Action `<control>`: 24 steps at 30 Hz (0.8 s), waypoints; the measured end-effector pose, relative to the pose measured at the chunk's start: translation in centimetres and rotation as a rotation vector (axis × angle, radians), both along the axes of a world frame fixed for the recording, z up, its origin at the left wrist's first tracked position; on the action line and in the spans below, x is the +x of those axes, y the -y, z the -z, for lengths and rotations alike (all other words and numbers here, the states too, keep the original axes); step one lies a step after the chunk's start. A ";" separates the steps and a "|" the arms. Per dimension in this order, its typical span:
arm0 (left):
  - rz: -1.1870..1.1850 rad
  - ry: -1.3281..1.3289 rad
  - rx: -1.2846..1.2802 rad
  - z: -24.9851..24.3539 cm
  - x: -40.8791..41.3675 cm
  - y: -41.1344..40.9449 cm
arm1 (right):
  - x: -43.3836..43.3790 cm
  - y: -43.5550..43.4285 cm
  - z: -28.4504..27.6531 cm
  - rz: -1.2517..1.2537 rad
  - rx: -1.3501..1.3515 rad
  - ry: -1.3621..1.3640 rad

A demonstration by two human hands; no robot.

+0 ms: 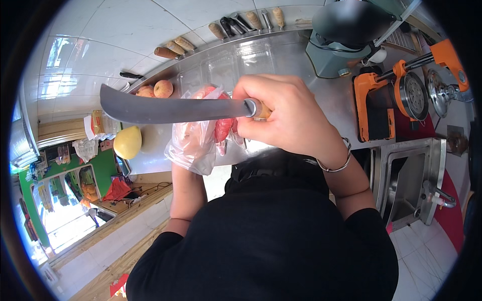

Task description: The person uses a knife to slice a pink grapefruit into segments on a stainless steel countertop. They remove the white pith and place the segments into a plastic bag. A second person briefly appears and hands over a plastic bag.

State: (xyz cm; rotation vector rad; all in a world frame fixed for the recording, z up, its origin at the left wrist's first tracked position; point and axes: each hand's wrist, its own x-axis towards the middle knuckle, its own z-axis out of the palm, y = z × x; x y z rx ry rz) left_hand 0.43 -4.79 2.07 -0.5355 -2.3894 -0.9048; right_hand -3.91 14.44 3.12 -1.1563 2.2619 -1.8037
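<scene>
My right hand [286, 113] is closed around the wooden handle of a large curved-blade knife [169, 111], whose blade points left across the view. Behind the blade, my left hand [192, 139], covered by a clear plastic bag or glove, is against peeled red fruit [223, 129], which looks like pomelo or grapefruit flesh. The blade hides part of the fruit and of my left hand, so whether they touch the blade cannot be told. Beyond them, clear plastic containers [218, 67] stand on the steel counter [292, 64].
Apples [163, 88] lie at the counter's back left, a yellow pomelo [128, 142] at its left end. Several wooden-handled knives [215, 31] line the back edge. A grey-green machine [333, 56], an orange manual press [363, 109] and a steel sink [406, 180] stand to the right.
</scene>
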 end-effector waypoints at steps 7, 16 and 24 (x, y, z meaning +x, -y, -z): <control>0.028 0.599 0.782 -0.2 1.6 -1.2 | -0.1 -0.1 0.1 0.012 -0.056 0.040; -0.046 0.685 1.029 -0.5 2.6 -1.6 | -0.1 -1.0 0.1 -0.064 -0.188 0.329; -0.071 0.490 0.768 -0.3 1.5 -2.1 | 0.1 -0.5 0.1 0.006 -0.029 0.077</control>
